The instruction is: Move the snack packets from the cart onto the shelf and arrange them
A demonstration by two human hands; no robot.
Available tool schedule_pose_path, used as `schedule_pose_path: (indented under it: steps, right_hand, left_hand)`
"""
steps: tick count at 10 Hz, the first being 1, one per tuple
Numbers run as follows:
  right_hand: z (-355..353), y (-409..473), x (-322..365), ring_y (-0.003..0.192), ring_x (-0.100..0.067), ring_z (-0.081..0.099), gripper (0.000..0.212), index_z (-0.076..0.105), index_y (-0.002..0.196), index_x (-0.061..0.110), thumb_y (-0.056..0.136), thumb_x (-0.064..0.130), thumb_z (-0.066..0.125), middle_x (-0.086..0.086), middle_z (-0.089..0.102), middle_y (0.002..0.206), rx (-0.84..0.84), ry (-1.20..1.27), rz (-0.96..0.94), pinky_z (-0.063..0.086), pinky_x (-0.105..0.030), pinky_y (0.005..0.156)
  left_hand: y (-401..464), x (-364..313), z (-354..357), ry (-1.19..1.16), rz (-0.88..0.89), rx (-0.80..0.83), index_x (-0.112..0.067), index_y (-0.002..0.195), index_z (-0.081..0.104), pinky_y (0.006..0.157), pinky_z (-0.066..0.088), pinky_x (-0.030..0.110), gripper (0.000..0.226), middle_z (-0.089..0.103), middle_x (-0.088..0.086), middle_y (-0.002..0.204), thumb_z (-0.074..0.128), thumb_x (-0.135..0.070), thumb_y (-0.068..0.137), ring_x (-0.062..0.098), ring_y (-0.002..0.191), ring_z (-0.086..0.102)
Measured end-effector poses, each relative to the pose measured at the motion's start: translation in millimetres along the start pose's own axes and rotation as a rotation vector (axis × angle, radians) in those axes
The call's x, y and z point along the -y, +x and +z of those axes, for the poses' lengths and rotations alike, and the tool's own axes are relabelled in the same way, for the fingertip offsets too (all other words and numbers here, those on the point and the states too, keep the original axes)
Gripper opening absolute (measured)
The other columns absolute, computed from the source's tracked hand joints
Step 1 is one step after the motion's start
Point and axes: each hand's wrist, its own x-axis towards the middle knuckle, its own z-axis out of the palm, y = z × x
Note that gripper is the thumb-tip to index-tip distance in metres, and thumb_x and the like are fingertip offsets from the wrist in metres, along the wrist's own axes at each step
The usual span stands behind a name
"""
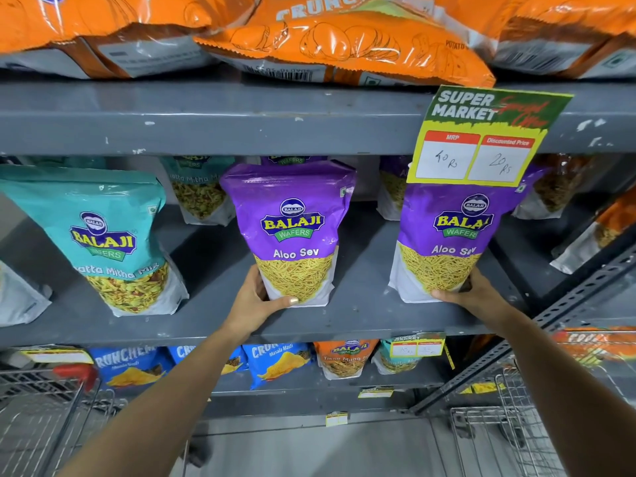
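Two purple Aloo Sev packets stand upright on the grey middle shelf [361, 315]. My left hand [256, 297] grips the bottom of the middle purple packet [292, 232], thumb across its front. My right hand [471, 290] holds the base of the right purple packet [447, 239], whose top is partly hidden by a price tag. A teal Khatta Mitha Mix packet [110, 242] stands to the left, leaning slightly. More purple and teal packets stand behind them. A wire cart [38, 407] shows at the lower left.
A green and yellow price tag [481, 139] hangs from the upper shelf edge. Orange chip bags [337, 39] lie on the top shelf. Blue and orange packets [278, 363] fill the lower shelf. A second wire cart [509, 432] stands at the lower right beside a slotted upright.
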Motion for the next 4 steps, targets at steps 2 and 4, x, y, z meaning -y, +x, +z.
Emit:
schedule_pose_path:
  steps: [2,4]
  right_hand:
    - [2.1,-7.1,6.6,0.096,-0.004,0.055,0.082,0.043,0.134,0.017,0.065,0.011,0.086,0.004,0.061,0.112,0.006,0.026,-0.008,0.039,-0.030,0.088]
    - [1.4,-17.6,9.5,0.110,-0.012,0.059,0.126,0.038,0.136,0.019,0.027,0.043,0.096,0.007,0.062,0.119,0.019,0.085,-0.033,0.047,-0.026,0.085]
  left_hand:
    - [-1.4,-2.0,-1.9,-0.014,-0.009,-0.009,-0.034,0.125,0.042,0.077,0.053,0.009,0.076,0.061,-0.017,0.119,0.084,-0.007,0.068,-0.003,0.108,0.061]
    - [-2.3,-4.6,-5.5,-0.026,0.009,0.015,-0.026,0.139,0.036,0.101,0.049,0.030,0.089,0.057,-0.007,0.135,0.086,-0.010,0.066,0.008,0.122,0.056]
